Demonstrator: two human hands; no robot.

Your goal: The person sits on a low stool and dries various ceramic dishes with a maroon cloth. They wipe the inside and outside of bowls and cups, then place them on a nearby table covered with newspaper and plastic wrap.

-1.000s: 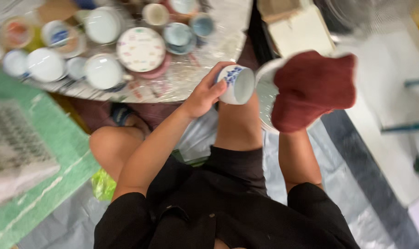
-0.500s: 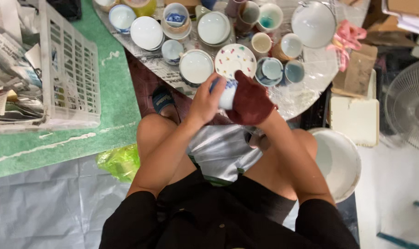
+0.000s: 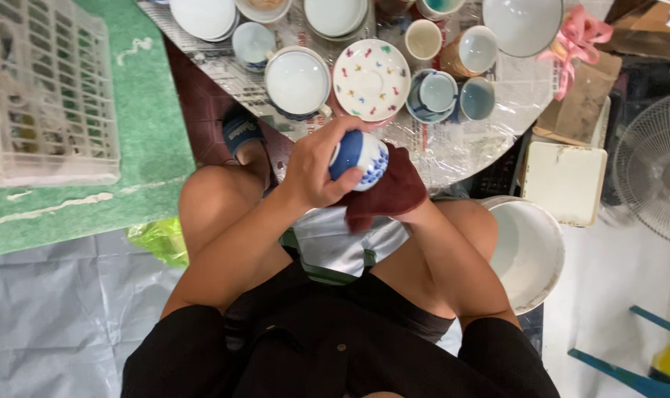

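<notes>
1. The left hand (image 3: 316, 166) is closed around a small white cup with blue markings (image 3: 358, 158), fingers curled over its upper side. The cup lies tilted, held above the person's lap, just short of the near edge of the surface (image 3: 453, 151).

2. The right hand is almost wholly covered by a dark red cloth (image 3: 390, 193); how far it is closed cannot be told, but it presses the cloth against the underside and far flank of the cup. Cup and cloth are touching.

3. Change noted: a second ago the cloth hand was raised well to the right, apart from the cup, which was held out over the knee. Half a second ago the two had come together. Now they are still joined, with the cup turned so that more of its blue pattern faces up.

4. Judgement: the cup is being wiped, and the turning suggests the cloth is working round its wall. The cup has not been set down.

5. Surroundings: a spotted saucer (image 3: 372, 79) and a white bowl (image 3: 298, 81) stand on the surface just beyond the hands, among further cups. A large white basin (image 3: 530, 250) sits by the right knee, a white plastic crate (image 3: 47, 88) on the green mat (image 3: 147, 140) to the left.
</notes>
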